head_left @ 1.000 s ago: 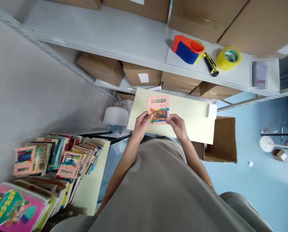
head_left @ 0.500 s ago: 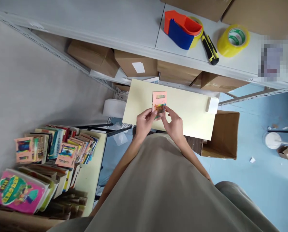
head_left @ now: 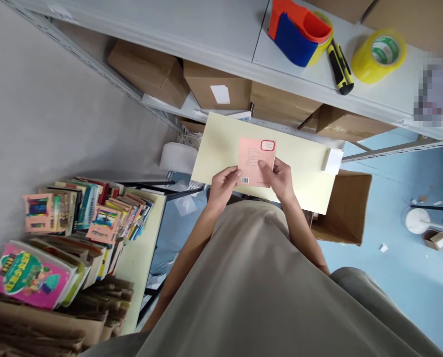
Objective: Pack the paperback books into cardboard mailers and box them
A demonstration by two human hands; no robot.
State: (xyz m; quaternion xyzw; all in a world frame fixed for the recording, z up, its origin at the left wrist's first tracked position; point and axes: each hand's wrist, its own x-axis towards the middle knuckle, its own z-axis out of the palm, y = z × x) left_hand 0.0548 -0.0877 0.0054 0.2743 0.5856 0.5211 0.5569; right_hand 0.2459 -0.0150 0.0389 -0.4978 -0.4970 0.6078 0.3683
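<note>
Since the earlier frame the book [head_left: 256,162] has been turned back cover up and is held over the tabletop [head_left: 221,144] at 12 o'clock, left hand [head_left: 222,184] and right hand [head_left: 279,177] each closed on a lower corner, not yet set down.

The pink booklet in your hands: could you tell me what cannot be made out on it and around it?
- Pink booklet: print too small to read; lower corners covered by the left hand and right hand.
- Shelf: one item pixelated.
- Tape dispenser: top cut off by the frame edge.
</note>
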